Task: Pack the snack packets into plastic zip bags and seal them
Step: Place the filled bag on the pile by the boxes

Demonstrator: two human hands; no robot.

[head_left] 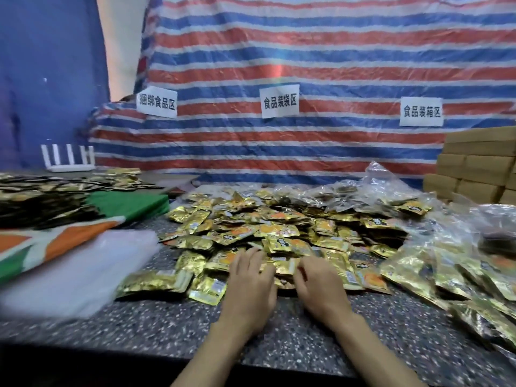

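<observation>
Here, on a speckled table (pixel 167 325), a big heap of gold snack packets (pixel 282 227), right in the middle. Lots and lots of them, all piled on top of each other.

Left hand (pixel 248 277) flat on the near edge of the heap, palm down, fingers straight and a little spread, holding nothing. Right hand (pixel 318 286) just beside it, also at the near edge of the heap, fingers bent down onto a packet. Hard to tell whether gripping that packet or only touching it. Both arms reaching in from the bottom.

To the right of the heap, clear plastic zip bags (pixel 418 269) stuffed with gold packets, lying on the table and on one another. Tops of the bags too small to tell whether sealed.

To the left, near the table's edge, a blurry pale pile of thin plastic (pixel 92 263). Behind that, an orange and green cloth (pixel 83 233), and a flat stack of darker packets (pixel 42 196) farther back. A small white rack (pixel 68 157) behind the stack.

At the back, a big striped sheet (pixel 307 51) in red, white and blue, with three paper signs (pixel 280 101) stuck on it. Far right, brown cardboard boxes (pixel 480 169) stacked up.
</observation>
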